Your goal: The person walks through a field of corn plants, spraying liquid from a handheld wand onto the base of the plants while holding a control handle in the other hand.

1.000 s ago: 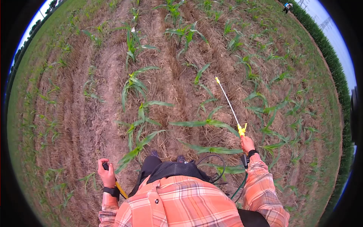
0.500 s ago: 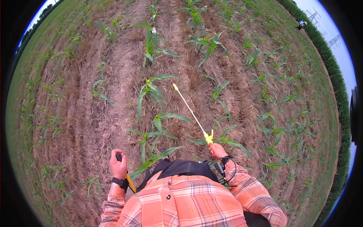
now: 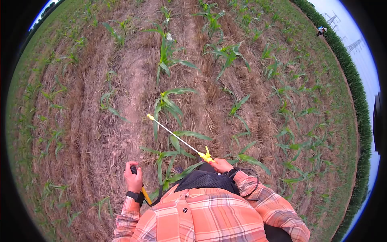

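My right hand [image 3: 221, 165] is closed round the grip of a sprayer wand [image 3: 177, 137], just in front of my waist. The wand has a white tube, a yellow valve with a lever, and a yellow nozzle [image 3: 150, 117] pointing forward and left. Its tube crosses above the leaves of a young corn plant [image 3: 167, 104]. At the lower left, my left hand [image 3: 133, 177] is wrapped round a black grip [image 3: 134, 170] on a yellow lever [image 3: 146, 196] at my side. A dark hose loops beside my right wrist.
Rows of young corn [image 3: 229, 54] grow in dry soil strewn with straw [image 3: 133, 72]. More plants stand close before my feet. A tall green hedge [image 3: 354, 84] edges the field on the right, with a distant person [image 3: 321, 30] and pylons [image 3: 331, 20] beyond.
The sprayer wand has swung left and its nozzle has come nearer to me. My right hand has shifted slightly left. My left hand keeps its hold on the lever, slightly further right.
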{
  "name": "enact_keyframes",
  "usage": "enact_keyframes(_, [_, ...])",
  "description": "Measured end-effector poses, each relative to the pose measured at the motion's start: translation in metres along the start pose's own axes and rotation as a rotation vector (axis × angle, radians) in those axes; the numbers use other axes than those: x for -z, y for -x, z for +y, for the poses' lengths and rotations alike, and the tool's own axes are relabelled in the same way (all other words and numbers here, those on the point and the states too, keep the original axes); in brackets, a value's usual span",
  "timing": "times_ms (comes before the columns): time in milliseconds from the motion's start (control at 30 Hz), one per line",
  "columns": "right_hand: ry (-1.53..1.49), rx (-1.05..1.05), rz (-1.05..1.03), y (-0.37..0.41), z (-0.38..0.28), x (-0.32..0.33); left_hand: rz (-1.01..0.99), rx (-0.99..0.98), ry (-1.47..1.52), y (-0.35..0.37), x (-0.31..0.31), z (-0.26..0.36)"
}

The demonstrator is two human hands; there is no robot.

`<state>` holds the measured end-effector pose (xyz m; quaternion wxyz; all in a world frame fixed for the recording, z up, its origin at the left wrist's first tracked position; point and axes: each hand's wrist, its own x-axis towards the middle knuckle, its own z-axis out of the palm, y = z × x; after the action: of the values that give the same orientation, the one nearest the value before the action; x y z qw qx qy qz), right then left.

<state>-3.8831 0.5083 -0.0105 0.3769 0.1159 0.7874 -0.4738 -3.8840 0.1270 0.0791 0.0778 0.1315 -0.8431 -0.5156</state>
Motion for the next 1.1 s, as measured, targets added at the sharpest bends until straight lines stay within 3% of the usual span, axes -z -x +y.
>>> enact_keyframes(300, [-0.264,-0.113,0.076,-0.065,0.021,0.069,0.12,0.011,-0.04,-0.044,-0.022,0.041])
enact_keyframes(500, [-0.551,-0.202,0.271,-0.082,0.027,0.143,0.075,-0.182,-0.124,-0.103,-0.087,0.076])
enact_keyframes(700, [-0.83,-0.161,0.446,-0.085,0.05,0.217,0.014,-0.211,-0.127,-0.142,-0.141,0.119])
enact_keyframes(900, [-1.206,-0.11,0.554,-0.092,0.074,0.267,-0.012,-0.11,-0.072,-0.161,-0.159,0.14])
enact_keyframes(1100, [-1.23,-0.108,0.653,-0.113,0.068,0.292,0.006,-0.16,-0.15,-0.195,-0.166,0.127])
